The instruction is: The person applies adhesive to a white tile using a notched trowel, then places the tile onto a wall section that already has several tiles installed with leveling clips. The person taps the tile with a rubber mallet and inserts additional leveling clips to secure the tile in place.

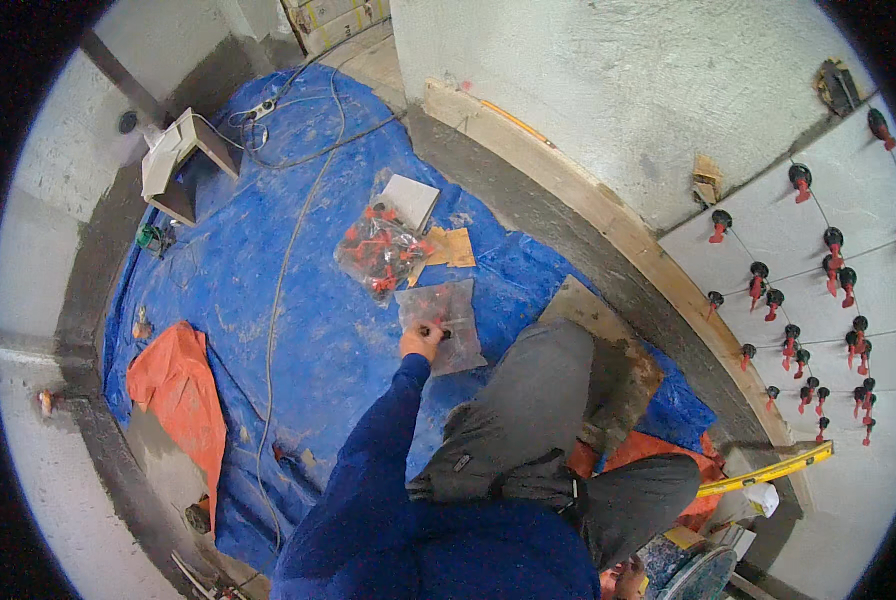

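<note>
right hand (628, 578) x1 by round grey bucket (696, 576) x1, can't tell grip tbh | left hand (419, 344) x1 at flat clear plastic bag (456, 300) x1 on blue tarp (333, 365) x1, fingers bunched by small black bits (446, 335) x2, can't tell if pinched | bulgy clear bag of red-and-black parts (380, 248) x1 just past

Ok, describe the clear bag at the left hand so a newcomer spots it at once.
Start with the big blue tarp, then find the left hand over it, left of the grey knee. The clear bag lies right at that hand. It looks nearly flat, while the other bag, just beyond it, bulges with red and black pieces.
</note>
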Demonstrator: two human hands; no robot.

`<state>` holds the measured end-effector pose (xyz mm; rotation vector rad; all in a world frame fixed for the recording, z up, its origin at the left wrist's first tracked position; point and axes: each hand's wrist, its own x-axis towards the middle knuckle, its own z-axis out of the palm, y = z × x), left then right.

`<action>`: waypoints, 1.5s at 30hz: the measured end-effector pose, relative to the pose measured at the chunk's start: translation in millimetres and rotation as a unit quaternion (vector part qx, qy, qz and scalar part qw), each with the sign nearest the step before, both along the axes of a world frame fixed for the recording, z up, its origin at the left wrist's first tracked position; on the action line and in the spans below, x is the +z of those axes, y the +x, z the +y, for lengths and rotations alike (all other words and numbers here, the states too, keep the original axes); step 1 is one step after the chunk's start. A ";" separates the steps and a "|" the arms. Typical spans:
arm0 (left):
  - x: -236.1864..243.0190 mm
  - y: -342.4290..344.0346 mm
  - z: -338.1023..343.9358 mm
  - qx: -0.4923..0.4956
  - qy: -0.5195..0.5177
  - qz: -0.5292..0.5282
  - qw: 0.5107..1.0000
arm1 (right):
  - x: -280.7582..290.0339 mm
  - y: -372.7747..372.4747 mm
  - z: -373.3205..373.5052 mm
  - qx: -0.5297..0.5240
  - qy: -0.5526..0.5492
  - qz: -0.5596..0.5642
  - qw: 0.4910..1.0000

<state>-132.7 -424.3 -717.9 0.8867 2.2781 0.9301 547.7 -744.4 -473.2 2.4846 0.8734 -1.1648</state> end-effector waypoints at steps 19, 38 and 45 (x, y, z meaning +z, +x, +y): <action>308.9 127.0 17.2 -0.170 0.190 -0.739 0.624 | 135.7 -289.7 311.6 0.277 0.571 0.275 0.722; 421.0 206.5 82.5 -0.324 0.339 -0.413 0.781 | 306.0 -160.4 354.3 0.049 0.860 0.073 0.503; 448.3 180.9 87.6 -0.255 0.368 -0.371 0.814 | 374.4 -157.7 421.7 0.024 0.858 0.142 0.493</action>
